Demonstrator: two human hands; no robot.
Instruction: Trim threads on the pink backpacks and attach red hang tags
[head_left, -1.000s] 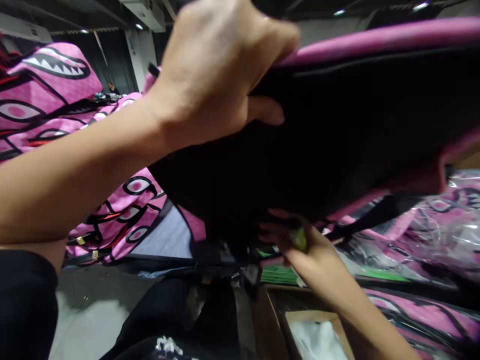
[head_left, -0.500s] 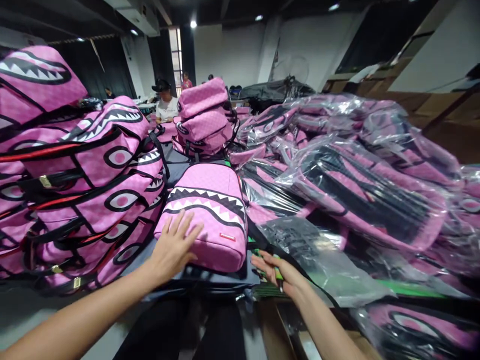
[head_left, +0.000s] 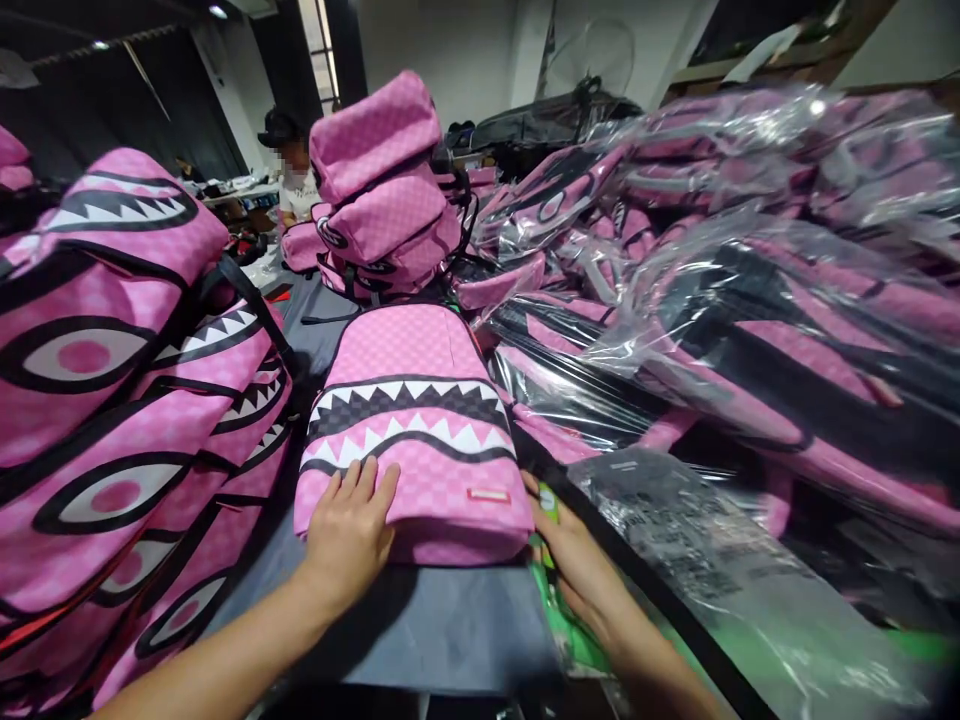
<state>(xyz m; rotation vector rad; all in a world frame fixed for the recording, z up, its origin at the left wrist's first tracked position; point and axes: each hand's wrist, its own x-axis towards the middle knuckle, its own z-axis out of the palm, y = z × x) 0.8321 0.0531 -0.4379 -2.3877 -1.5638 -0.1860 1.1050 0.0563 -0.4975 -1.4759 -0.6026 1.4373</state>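
Observation:
A pink checkered backpack (head_left: 420, 440) with a black-and-white shark-teeth band and a small red-edged label lies front side up before me. My left hand (head_left: 349, 525) rests on its lower left front, fingers extended and lying flat. At the lower right side, my right hand (head_left: 570, 550) is beside the backpack, its fingertips partly hidden by the bag's edge. A small bright-green object (head_left: 549, 505) with a pale mark is held in that hand; its exact kind is unclear. A black strap (head_left: 645, 570) runs past the right wrist.
Stacked pink backpacks (head_left: 105, 380) rise on the left, and another pile (head_left: 382, 200) stands behind. Plastic-wrapped backpacks (head_left: 750, 330) heap on the right, near a clear plastic bag (head_left: 720, 560). A grey table surface (head_left: 420, 620) lies below. A person (head_left: 296, 180) is in the background.
The view has moved closer to the backpack. My right hand has come up against the bag's lower right side with the green object. My left hand stays on the front.

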